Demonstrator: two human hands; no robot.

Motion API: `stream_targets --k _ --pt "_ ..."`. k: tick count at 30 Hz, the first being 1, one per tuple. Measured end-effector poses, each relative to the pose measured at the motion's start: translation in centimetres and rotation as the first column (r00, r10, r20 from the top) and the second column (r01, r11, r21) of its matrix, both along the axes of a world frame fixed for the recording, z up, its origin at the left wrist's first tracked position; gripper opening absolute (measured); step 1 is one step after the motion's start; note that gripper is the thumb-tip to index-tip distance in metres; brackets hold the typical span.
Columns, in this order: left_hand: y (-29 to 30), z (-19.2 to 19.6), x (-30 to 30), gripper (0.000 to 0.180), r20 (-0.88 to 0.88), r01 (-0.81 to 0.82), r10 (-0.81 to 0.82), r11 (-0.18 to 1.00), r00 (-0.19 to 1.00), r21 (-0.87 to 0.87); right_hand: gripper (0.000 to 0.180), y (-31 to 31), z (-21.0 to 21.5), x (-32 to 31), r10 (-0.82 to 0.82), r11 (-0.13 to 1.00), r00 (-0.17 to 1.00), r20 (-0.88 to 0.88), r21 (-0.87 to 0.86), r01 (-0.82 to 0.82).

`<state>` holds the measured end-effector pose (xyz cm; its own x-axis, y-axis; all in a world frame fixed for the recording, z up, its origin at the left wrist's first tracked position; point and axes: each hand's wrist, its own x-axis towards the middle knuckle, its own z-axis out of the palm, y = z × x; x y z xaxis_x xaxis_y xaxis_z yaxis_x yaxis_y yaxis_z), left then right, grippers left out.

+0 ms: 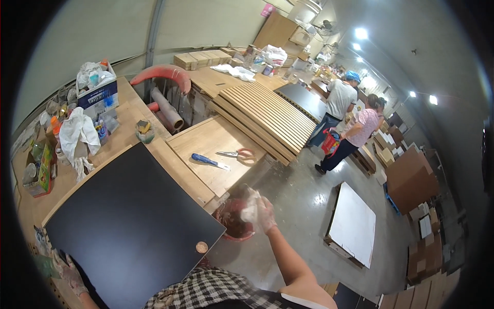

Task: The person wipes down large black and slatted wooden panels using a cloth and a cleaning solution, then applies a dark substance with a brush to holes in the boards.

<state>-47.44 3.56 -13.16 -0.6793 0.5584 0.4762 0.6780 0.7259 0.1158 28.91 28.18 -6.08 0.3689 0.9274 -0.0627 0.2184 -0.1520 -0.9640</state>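
Note:
A large black panel (139, 221) lies on the bench in front of me, with a small round tan piece (201, 247) near its right corner. My left hand (69, 273), whitish over the fingers, rests at the panel's left edge with its fingers stretched out. My right hand (266, 215) is closed on a white cloth (252, 208), blurred by motion, above a reddish bucket (237, 236) beside the bench. Beyond the panel, a blue-handled tool (204, 159) and red-handled pliers (245, 154) lie on a wooden board (188, 141).
Slatted wooden panels (267, 121) are stacked ahead. Bottles, a white rag (80, 131) and boxes crowd the bench's left side. A white-topped flat slab (352, 224) sits on the floor at right. Two people (339, 100) stand farther off, beside cardboard stacks (411, 177).

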Motion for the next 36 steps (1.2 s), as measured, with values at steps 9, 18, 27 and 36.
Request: stream_targets --k 9,18,27,36 --pt "18.5 10.4 15.6 0.051 0.185 0.706 -0.719 0.694 0.67 0.139 0.109 -21.1 -19.9 8.9 0.711 0.697 0.296 0.638 -0.693 -0.183" --pt "24.0 12.0 24.8 0.057 0.383 0.752 -0.681 0.656 0.625 -0.06 0.081 -30.4 -19.5 9.4 0.676 0.72 0.492 0.549 -0.635 -0.282" --pt "25.3 12.5 28.9 0.056 0.459 0.541 -0.418 0.822 0.784 -0.176 0.038 -21.7 -18.3 9.8 0.363 0.855 0.932 -0.015 -0.391 -0.339" --pt "26.8 11.0 31.5 0.05 0.187 0.418 -0.38 0.872 0.906 -0.255 0.038 -19.3 -21.3 16.6 0.533 0.838 0.782 0.323 -0.331 -0.434"
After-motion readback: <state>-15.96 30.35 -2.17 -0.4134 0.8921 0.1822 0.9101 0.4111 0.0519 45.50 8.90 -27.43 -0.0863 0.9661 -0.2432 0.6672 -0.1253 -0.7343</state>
